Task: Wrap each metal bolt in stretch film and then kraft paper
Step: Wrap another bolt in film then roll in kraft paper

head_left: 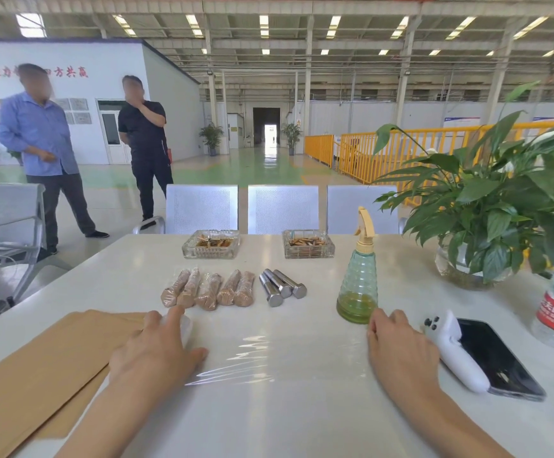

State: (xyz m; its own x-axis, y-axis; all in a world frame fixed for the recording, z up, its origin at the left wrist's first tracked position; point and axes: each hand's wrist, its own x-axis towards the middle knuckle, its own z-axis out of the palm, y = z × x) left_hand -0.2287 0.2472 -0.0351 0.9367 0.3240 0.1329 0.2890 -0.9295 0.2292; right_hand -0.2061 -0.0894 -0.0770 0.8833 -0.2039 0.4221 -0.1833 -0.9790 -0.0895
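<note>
White table (302, 424) fills the lower frame. Left hand (156, 352), lower left of centre, rests on the stretch film roll (185, 327), fingers laid loosely over it, thumb out toward the right; whether the fingers actually grip the roll cannot be told. A sheet of stretch film (249, 358) lies spread flat on the table between the hands. Right hand (397, 348), lower right of centre, lies palm down on the table, fingers relaxed, holding nothing. Kraft paper sheets (37, 375) lie at lower left, under the left forearm. Mid-frame: five wrapped bolts (207, 289) in a row; just to their right, three bare metal bolts (282, 285) side by side. Green spray bottle (358, 285) stands right of the bolts.
</note>
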